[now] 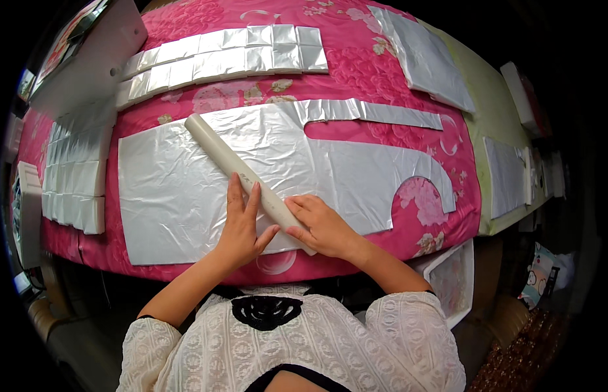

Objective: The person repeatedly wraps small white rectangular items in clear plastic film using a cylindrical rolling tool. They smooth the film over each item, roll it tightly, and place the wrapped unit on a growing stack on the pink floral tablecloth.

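A large whitish, shiny plastic carrier bag (166, 189) lies flat and creased, its two handle straps stretching to the right. Slantwise across it rests a pale, smooth tube (219, 149), its far end up to the left and its near end between my hands. My right hand (327, 228) grips the tube near that lower end, thumb and fingers over it. With fingers spread, my left hand (237, 228) touches the tube's left side with its fingertips; the thumb points toward the right hand. The tube partly covers the bag beneath.
Pink floral cloth (362, 72) covers the table. Rows of folded shiny packs (219, 64) lie at the back, more packs (75, 176) at the left. A flat stack of bags (428, 59) is back right. A white box (88, 72) stands far left; a white bin (451, 281) sits below right.
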`<move>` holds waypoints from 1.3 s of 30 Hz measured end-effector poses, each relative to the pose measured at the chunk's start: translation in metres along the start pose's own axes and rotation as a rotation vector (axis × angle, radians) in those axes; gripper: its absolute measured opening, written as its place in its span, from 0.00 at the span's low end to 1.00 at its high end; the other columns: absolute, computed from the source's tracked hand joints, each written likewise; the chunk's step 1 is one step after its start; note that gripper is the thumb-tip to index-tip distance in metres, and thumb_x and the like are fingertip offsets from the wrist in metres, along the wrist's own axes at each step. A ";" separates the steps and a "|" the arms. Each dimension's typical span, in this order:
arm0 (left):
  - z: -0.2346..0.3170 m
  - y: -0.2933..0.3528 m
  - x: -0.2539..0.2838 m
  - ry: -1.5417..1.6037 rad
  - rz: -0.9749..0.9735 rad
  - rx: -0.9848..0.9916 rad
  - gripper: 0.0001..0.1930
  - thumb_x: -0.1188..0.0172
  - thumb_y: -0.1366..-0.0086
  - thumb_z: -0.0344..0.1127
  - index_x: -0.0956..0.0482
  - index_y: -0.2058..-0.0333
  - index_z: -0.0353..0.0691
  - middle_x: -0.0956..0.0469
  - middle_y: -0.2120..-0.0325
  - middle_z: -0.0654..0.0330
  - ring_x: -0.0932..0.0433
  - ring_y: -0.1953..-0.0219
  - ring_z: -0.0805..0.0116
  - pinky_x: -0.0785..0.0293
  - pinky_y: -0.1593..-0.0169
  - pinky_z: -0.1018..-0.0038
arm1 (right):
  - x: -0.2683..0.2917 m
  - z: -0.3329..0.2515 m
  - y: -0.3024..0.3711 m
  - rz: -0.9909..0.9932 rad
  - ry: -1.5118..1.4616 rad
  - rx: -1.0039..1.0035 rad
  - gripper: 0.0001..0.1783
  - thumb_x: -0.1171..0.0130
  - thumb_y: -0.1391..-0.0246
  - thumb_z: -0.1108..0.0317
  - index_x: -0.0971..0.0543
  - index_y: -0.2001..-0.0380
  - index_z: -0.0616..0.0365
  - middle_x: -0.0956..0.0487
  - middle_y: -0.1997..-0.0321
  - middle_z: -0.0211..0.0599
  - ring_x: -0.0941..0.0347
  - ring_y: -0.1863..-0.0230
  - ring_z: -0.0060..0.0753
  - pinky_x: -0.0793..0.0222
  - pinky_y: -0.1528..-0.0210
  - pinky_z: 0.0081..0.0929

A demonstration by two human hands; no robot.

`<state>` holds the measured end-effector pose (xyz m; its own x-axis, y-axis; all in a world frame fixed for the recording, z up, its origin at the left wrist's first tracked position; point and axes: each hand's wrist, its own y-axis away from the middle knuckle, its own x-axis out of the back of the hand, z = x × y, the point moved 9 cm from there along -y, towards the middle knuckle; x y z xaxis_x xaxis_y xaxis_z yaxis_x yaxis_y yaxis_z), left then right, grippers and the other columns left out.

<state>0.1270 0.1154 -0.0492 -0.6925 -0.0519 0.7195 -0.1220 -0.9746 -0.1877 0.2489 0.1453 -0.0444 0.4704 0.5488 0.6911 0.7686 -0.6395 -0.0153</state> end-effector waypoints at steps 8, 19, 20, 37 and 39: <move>0.040 -0.015 -0.056 -0.141 -0.200 -0.123 0.42 0.40 0.48 0.50 0.47 0.38 0.40 0.66 0.37 0.36 0.66 0.36 0.34 0.58 0.36 0.52 | 0.092 0.140 0.072 0.374 0.476 -0.217 0.26 0.55 0.45 0.66 0.37 0.43 0.62 0.41 0.36 0.46 0.48 0.34 0.46 0.54 0.34 0.36; 0.070 -0.019 -0.076 -0.176 -0.262 -0.219 0.39 0.42 0.49 0.51 0.42 0.41 0.41 0.63 0.36 0.39 0.66 0.35 0.35 0.59 0.37 0.50 | 0.215 0.184 0.180 0.906 0.696 -0.489 0.04 0.42 0.56 0.71 0.23 0.75 0.60 0.21 0.68 0.38 0.27 0.63 0.43 0.34 0.56 0.36; 0.070 -0.020 -0.074 -0.146 -0.239 -0.225 0.38 0.42 0.48 0.50 0.42 0.41 0.40 0.62 0.37 0.39 0.64 0.35 0.36 0.58 0.37 0.51 | 0.211 0.164 0.171 0.937 0.686 -0.435 0.04 0.41 0.58 0.72 0.24 0.77 0.59 0.21 0.70 0.37 0.27 0.65 0.43 0.34 0.58 0.35; -0.134 0.059 0.069 0.833 -0.177 0.911 0.07 0.44 0.41 0.31 0.26 0.66 0.34 0.22 0.75 0.59 0.23 0.74 0.72 0.26 0.69 0.78 | 0.032 -0.045 0.078 0.376 0.258 -0.294 0.21 0.36 0.58 0.57 0.27 0.66 0.61 0.26 0.61 0.43 0.29 0.60 0.44 0.31 0.62 0.35; -0.156 0.070 0.095 0.652 -0.155 0.849 0.04 0.45 0.42 0.28 0.25 0.71 0.34 0.23 0.77 0.61 0.26 0.75 0.77 0.31 0.70 0.82 | 0.029 -0.022 0.092 0.304 0.384 -0.522 0.23 0.36 0.58 0.53 0.28 0.68 0.62 0.25 0.65 0.46 0.27 0.64 0.46 0.30 0.66 0.37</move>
<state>-0.0583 0.0761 -0.0988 -0.9874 -0.0336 0.1544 0.1182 -0.8059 0.5801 0.3237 0.0899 -0.0100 0.3714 0.1382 0.9181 0.2747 -0.9610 0.0335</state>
